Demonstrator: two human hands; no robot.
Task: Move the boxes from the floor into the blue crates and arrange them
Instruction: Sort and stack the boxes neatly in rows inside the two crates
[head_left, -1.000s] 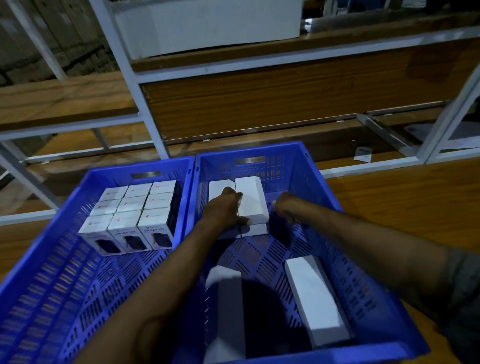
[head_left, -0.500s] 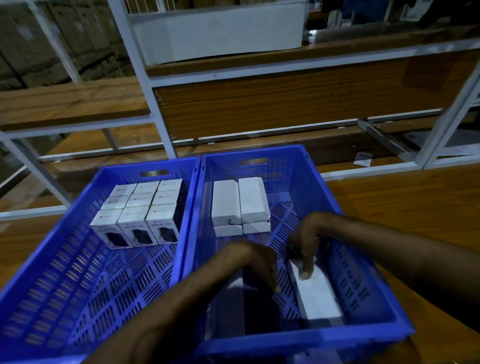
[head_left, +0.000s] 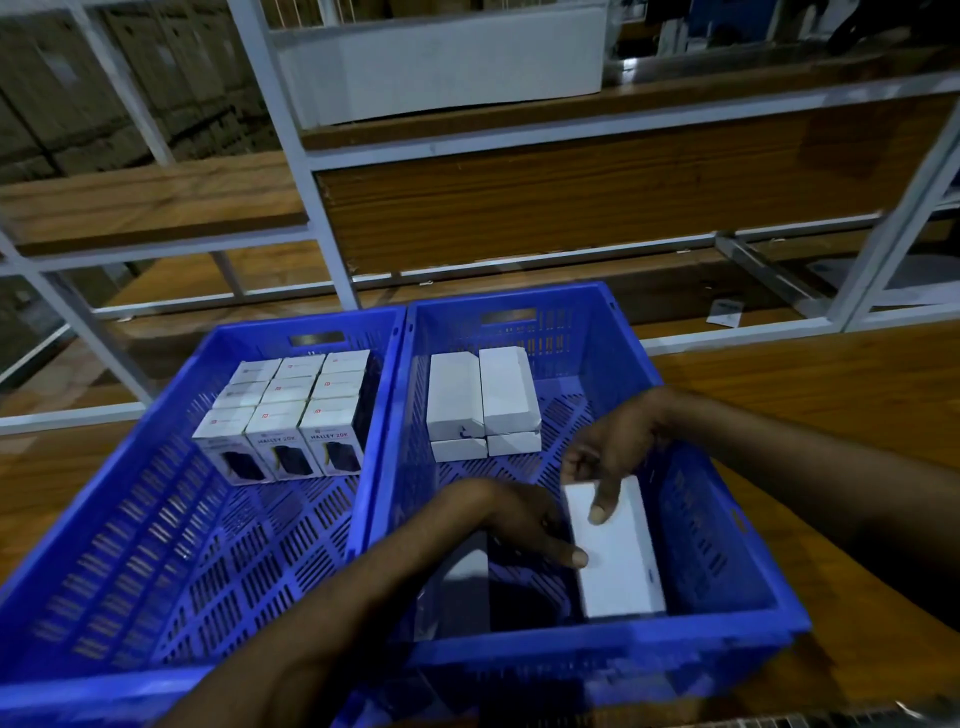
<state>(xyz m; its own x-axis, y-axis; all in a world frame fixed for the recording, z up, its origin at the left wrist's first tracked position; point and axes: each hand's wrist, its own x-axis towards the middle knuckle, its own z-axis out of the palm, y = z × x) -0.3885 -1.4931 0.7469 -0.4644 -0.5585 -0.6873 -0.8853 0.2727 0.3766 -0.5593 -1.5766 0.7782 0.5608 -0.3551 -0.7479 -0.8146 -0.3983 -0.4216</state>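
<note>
dim light, wide-angle edge distortion, soft blur

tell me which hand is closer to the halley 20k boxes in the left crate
Left. The left hand is in the neighbouring blue crate, just right of the Halley 20K boxes; the right hand is farther right, holding a white box.

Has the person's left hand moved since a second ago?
Yes. The left hand has come back from the stacked white boxes at the right crate's far end toward its near end, beside the loose white box.
</note>
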